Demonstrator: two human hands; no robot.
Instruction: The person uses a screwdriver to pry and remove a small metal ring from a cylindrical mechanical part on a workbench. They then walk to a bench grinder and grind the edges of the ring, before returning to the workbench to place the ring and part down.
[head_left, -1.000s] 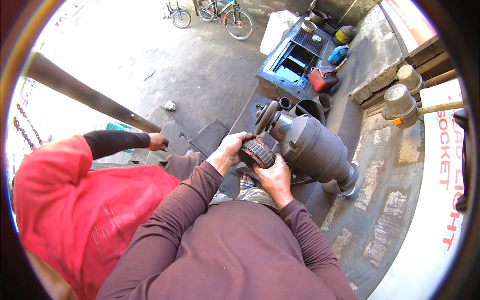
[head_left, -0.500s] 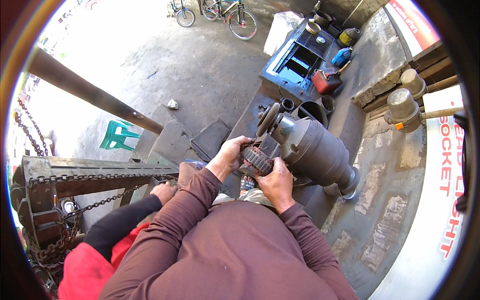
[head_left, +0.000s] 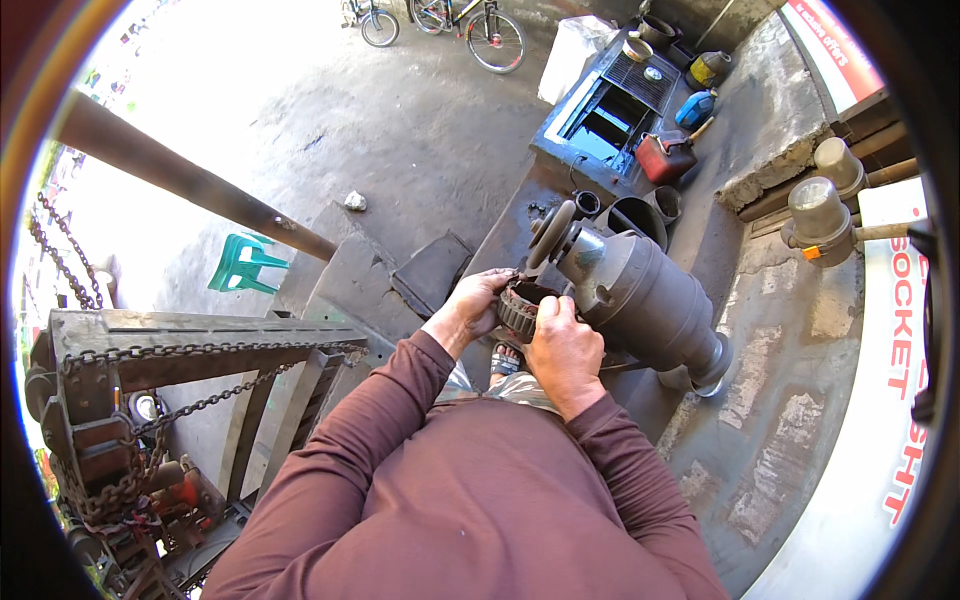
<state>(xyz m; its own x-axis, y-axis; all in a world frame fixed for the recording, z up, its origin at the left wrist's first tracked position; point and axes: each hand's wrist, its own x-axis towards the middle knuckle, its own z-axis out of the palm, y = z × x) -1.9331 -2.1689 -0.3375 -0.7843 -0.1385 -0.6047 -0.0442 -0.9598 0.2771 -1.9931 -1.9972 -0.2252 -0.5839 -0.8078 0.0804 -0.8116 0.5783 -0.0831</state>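
Between my hands is a dark ring-shaped stator (head_left: 517, 314), ridged on the outside, with reddish windings at its edge. My left hand (head_left: 472, 308) grips it on the left side, thumb and fingers closed near the upper rim. My right hand (head_left: 564, 350) is closed at its right side, its fingers curled by the open bore; whether a small tool is in them cannot be made out. Just beyond, to the right, lies a large grey cylindrical metal body (head_left: 655, 300) with a rounded dark wheel (head_left: 550, 238) at its near end.
A steel frame (head_left: 210, 335) with a hanging chain (head_left: 185, 352) stands at left, under a slanting pole (head_left: 190, 175). Farther off are a green stool (head_left: 246, 262), bicycles (head_left: 495, 40), a blue basin (head_left: 605, 120), a red jerrycan (head_left: 664, 157) and a printed banner (head_left: 880, 400).
The stator has turned so that its bore shows. My right hand has moved over its right rim, fingers curled. Another person in red and black sleeves has gone from the lower left.
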